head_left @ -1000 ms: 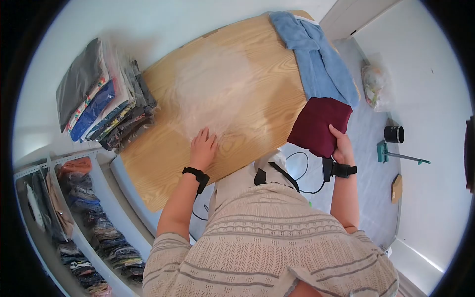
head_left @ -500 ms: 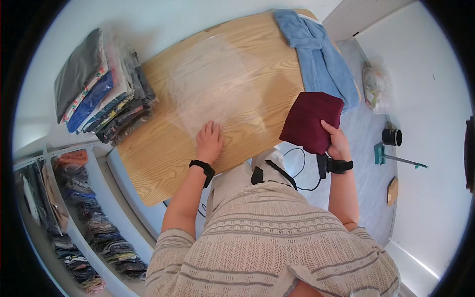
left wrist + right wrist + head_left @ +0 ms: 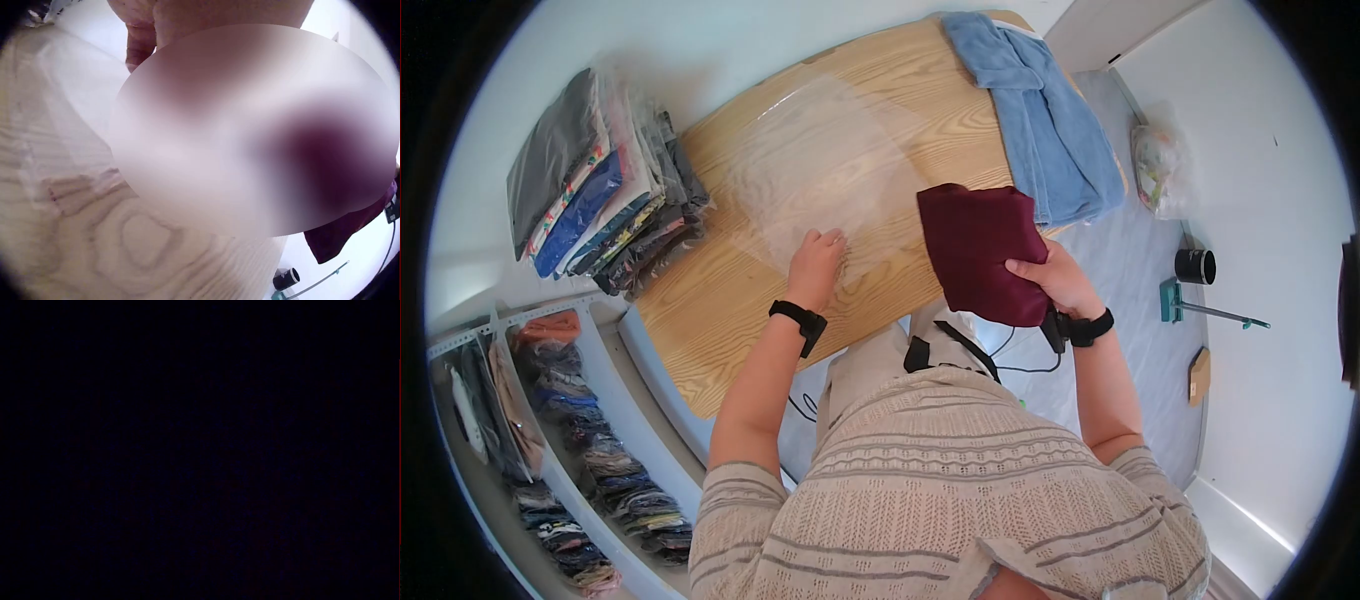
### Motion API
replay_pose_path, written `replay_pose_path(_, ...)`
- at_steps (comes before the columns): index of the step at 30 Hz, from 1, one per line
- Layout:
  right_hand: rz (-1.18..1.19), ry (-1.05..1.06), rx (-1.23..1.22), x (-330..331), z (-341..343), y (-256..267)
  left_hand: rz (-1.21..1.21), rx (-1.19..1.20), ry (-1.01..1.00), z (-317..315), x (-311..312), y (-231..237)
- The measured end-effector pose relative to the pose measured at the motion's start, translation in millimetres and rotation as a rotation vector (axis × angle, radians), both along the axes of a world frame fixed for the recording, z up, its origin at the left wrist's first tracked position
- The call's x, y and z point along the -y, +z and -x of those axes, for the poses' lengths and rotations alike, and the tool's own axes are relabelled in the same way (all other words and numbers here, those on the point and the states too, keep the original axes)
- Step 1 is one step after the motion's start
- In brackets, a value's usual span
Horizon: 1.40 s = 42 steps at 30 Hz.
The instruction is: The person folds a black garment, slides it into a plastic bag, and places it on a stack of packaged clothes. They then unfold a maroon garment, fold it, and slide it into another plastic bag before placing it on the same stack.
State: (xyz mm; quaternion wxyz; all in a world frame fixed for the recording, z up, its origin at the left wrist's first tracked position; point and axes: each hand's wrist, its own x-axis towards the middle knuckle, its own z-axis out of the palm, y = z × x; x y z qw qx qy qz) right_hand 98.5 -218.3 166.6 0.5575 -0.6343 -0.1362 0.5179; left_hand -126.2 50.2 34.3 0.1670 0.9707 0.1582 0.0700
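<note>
My right hand point(image 3: 1065, 280) grips a folded maroon garment point(image 3: 980, 250), thumb on top and the other fingers hidden beneath. It is held off the table's near edge, partly over the wood. In the left wrist view a corner of the garment point(image 3: 331, 240) shows below a large blurred patch. On the table lies a clear plastic bag point(image 3: 820, 160), flat and see-through. At its near edge my left hand point(image 3: 812, 270) pinches the film with curled fingers. The right wrist view is black.
A light blue fleece garment point(image 3: 1050, 130) lies along the right end of the wooden table point(image 3: 700, 350). Bagged folded clothes point(image 3: 600, 190) are stacked at the left. Shelves of bagged clothes point(image 3: 600, 440) stand lower left. On the floor at right are a black bin point(image 3: 1195, 266) and a green-headed tool point(image 3: 1170, 300).
My right hand has brought the maroon garment leftward, away from the blue fleece and toward the bag. The left hand's fingers have gone from lying flat to curled at the bag's edge.
</note>
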Motion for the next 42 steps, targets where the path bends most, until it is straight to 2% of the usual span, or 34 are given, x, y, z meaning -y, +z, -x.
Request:
replay_pose_path(1, 0.0, 0.0, 0.001, -2.8, -2.4, 2.9, -0.012, -0.02, -0.035, -3.2, -2.4, -0.5)
replay_pose_path(3, 0.057, 0.243, 0.237, -9.6, -7.3, 9.6, -0.025, -0.039, -0.066, -7.4, -4.3, -0.3)
replay_pose_path(4, 0.057, 0.246, 0.237, -15.3, -10.3, 14.3, -0.021, -0.064, -0.055, -9.4, -3.9, 0.3)
replay_pose_path(6, 0.163, 0.388, 0.452, -28.1, -14.6, 25.7, -0.016, -0.088, -0.044, -13.2, -2.2, 0.9)
replay_pose_path(7, 0.21, 0.359, 0.552, -34.6, -12.8, 31.6, 0.004, -0.086, -0.029, -15.1, -1.1, 1.1)
replay_pose_path(8, 0.211, 0.361, 0.553, -39.4, -12.3, 30.7, 0.025, -0.083, -0.013, -17.1, 0.1, 1.3)
replay_pose_path(10, 0.125, 0.359, 0.771, -49.9, -9.5, 28.8, 0.047, -0.067, -0.006, -20.9, 0.8, 0.2)
replay_pose_path(11, 0.147, 0.46, 1.084, -56.7, -3.1, 26.8, 0.067, -0.052, -0.001, -22.7, 0.8, -0.5)
replay_pose_path(12, 0.263, 0.558, 1.232, -63.0, 9.1, 22.5, 0.068, -0.054, 0.001, -25.1, 2.2, 1.2)
replay_pose_path(14, 0.151, 0.596, 1.59, -67.8, 33.4, -31.1, 0.143, -0.167, 0.083, -30.7, 4.5, 6.7)
replay_pose_path(16, 0.339, 0.79, 1.627, -73.9, 70.0, -57.6, 0.159, -0.106, 0.111, -32.0, 3.7, -12.3)
replay_pose_path(17, 0.316, 0.808, 1.632, -71.0, 81.4, -79.8, 0.176, -0.044, 0.143, -32.9, 3.4, -19.5)
replay_pose_path(19, 0.317, 0.874, 1.571, -62.6, 98.8, -132.6, 0.199, -0.088, 0.169, -35.1, 7.1, -17.6)
replay_pose_path(20, 0.316, 0.875, 1.564, -59.6, 103.2, -140.5, 0.221, -0.136, 0.194, -34.2, 9.0, -17.6)
replay_pose_path(22, 0.215, 0.728, 1.662, -54.6, 110.1, -148.3, 0.232, -0.135, 0.187, -33.1, 10.3, -21.1)
replay_pose_path(24, 0.22, 0.759, 1.604, -46.7, 105.0, -148.5, 0.247, -0.131, 0.171, -31.7, 12.6, -23.5)
replay_pose_path(26, 0.002, 0.679, 1.423, -38.2, 93.9, -134.4, 0.219, -0.12, 0.178, -30.3, 12.8, -23.5)
replay_pose_path(27, -0.016, 0.714, 1.263, -33.8, 85.2, -133.5, 0.222, -0.121, 0.171, -30.6, 12.9, -23.5)
replay_pose_path(28, -0.01, 0.712, 1.26, -28.7, 75.0, -135.0, 0.219, -0.129, 0.181, -30.2, 13.1, -23.6)
replay_pose_path(30, 0.276, 0.496, 0.939, -21.0, 53.5, -138.6, 0.217, -0.139, 0.19, -28.6, 13.4, -24.3)
replay_pose_path(31, 0.279, 0.497, 0.935, -19.4, 43.7, -137.5, 0.21, -0.142, 0.177, -27.1, 13.9, -25.1)
replay_pose_path(33, 0.176, 0.483, 1.548, -16.5, 27.0, -133.7, 0.206, -0.15, 0.163, -24.6, 15.8, -26.1)
replay_pose_path(34, 0.177, 0.485, 1.544, -15.9, 22.1, -131.6, 0.217, -0.158, 0.155, -23.8, 16.7, -26.7)
replay_pose_path(37, 0.034, 0.984, 1.73, -14.7, 4.9, -134.4, 0.212, -0.132, 0.139, -19.3, 18.5, -33.6)
replay_pose_path(38, 0.031, 0.992, 1.726, -17.3, -0.9, -138.1, 0.193, -0.095, 0.125, -17.7, 19.3, -36.7)
replay_pose_path(40, -0.196, 1.148, 1.677, -28.7, -10.1, -137.8, 0.2, -0.141, 0.147, -18.5, 21.5, -30.5)
replay_pose_path(42, -0.23, 1.267, 1.67, -41.1, -18.0, -139.4, 0.207, -0.181, 0.18, -20.7, 24.9, -27.2)
